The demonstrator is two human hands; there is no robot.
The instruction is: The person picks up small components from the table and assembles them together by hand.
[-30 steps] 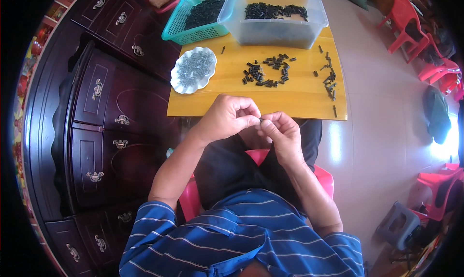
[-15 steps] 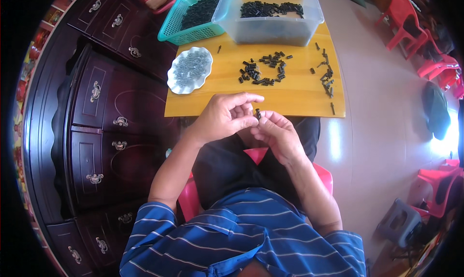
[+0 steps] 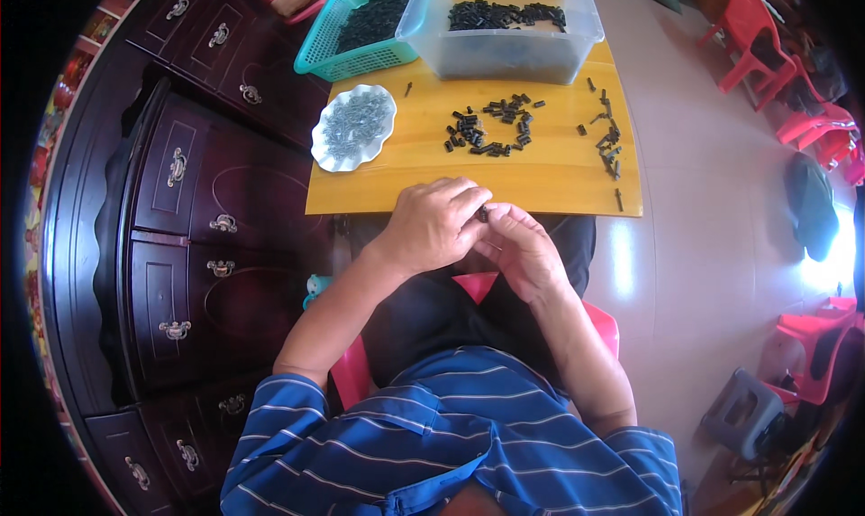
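a small black part (image 3: 484,214) is pinched by the left hand (image 3: 434,225) and the right hand (image 3: 524,250) together, near the front edge of the yellow table (image 3: 396,185), on which many loose black pieces (image 3: 508,114) are scattered.

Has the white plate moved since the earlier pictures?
No: judged against the left edge of the table, the white plate has stayed in the same place.

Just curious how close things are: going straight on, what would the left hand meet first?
The left hand would probably meet the small black piece, then the right hand; depth is unclear.
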